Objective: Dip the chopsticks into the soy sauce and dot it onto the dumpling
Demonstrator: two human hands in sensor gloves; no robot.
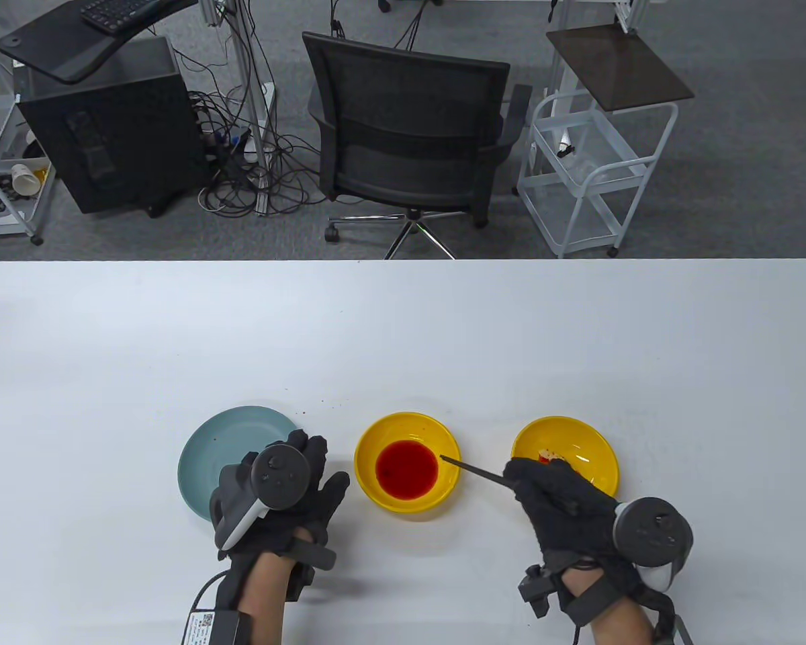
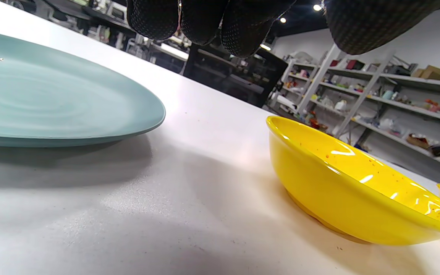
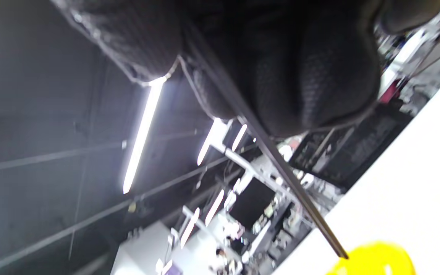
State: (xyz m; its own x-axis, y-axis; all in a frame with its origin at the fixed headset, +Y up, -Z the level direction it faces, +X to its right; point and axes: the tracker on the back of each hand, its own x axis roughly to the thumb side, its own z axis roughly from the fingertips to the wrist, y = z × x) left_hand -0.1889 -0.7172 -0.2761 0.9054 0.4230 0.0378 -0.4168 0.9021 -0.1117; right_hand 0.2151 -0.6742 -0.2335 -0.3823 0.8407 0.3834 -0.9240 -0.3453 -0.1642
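Observation:
A yellow bowl (image 1: pixel 450 440) holds dark red soy sauce (image 1: pixel 407 469) at the table's front middle; its outer wall shows in the left wrist view (image 2: pixel 338 198). A second yellow bowl (image 1: pixel 594 447) to the right holds a pale dumpling (image 1: pixel 549 456), partly hidden by my right hand. My right hand (image 1: pixel 557 494) grips dark chopsticks (image 1: pixel 473 469); their tips point left and hover over the sauce bowl's right inner wall. The right wrist view shows the chopsticks (image 3: pixel 281 168) running out from my fingers. My left hand (image 1: pixel 289 487) lies open on the table beside the sauce bowl, holding nothing.
A pale blue plate (image 1: pixel 205 457) lies left of the sauce bowl, partly under my left hand; it also shows in the left wrist view (image 2: pixel 52 99). An office chair (image 1: pixel 410 127) and a white cart (image 1: pixel 591 168) stand beyond the table's far edge.

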